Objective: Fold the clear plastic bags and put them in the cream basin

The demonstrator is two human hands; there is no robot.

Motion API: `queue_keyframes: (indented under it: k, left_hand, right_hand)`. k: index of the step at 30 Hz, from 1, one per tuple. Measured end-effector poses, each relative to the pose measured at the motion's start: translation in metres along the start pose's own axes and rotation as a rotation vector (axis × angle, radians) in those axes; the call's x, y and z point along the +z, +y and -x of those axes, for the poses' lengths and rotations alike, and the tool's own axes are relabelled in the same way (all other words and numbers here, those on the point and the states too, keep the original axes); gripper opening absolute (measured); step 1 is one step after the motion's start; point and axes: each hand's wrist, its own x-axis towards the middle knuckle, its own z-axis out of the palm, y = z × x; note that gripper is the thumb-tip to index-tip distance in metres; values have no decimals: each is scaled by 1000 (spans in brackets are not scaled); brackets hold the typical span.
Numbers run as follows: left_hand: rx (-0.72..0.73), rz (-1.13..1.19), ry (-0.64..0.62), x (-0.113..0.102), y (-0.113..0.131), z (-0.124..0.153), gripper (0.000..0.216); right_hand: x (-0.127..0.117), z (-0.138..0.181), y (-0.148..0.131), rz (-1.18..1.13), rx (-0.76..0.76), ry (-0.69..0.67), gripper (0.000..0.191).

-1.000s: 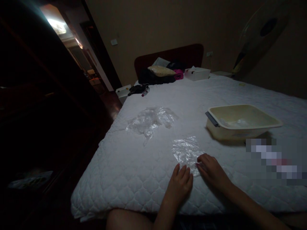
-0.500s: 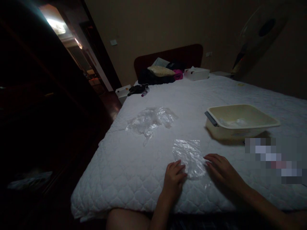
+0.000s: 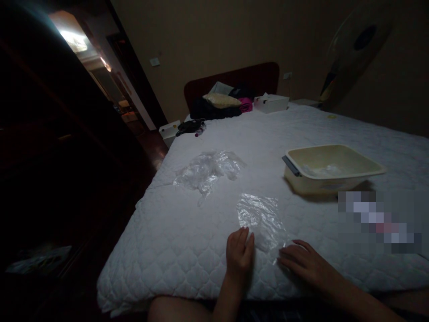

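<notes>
A clear plastic bag [image 3: 261, 217] lies spread flat and slightly wrinkled on the white quilted bed [image 3: 174, 250] in front of me. My left hand [image 3: 238, 250] rests at its lower left edge, fingers stretched out. At the lower right corner, my right hand [image 3: 303, 261] touches the bag with its fingertips, fingers somewhat apart. Farther off to the left is a loose heap of crumpled clear plastic bags [image 3: 209, 172]. To the right stands a cream plastic basin [image 3: 335, 183] with a grey handle, and some clear plastic lies inside.
A blurred-out item [image 3: 378, 219] lies right of my right hand. By the headboard [image 3: 264, 74] are a pile of cloth with a beige pillow [image 3: 221, 100] and a white box [image 3: 272, 103]. A standing fan [image 3: 365, 38] is at the far right; dark floor borders the bed's left.
My right hand has moved down and slightly left, from the bag's right side to its lower corner. The left hand has shifted slightly down and left. The view has turned slightly.
</notes>
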Motion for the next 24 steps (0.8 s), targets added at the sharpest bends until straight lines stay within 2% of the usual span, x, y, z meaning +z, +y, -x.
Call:
queue_keyframes:
  k: [4, 9, 12, 15, 18, 21, 24]
  left_hand:
    - [193, 26, -67, 5, 8, 1, 19]
    - [212, 92, -198, 14, 10, 6, 23]
    - [212, 62, -221, 16, 8, 9, 24]
    - [214, 48, -217, 16, 8, 9, 25]
    - [219, 53, -184, 14, 8, 7, 23]
    - [209, 80, -150, 13, 9, 4, 23]
    - [199, 89, -155, 13, 9, 4, 25]
  right_hand:
    - [6, 1, -5, 1, 25, 38, 33]
    - [1, -10, -10, -82, 93, 13, 27]
    - [3, -20, -12, -150, 244, 22, 21]
    - [11, -29, -12, -187, 445, 127, 24]
    - [19, -35, -10, -172, 560, 206, 27]
    - [21, -40, -7, -125, 562, 201, 19]
    - [20, -44, -5, -95, 486, 124, 13]
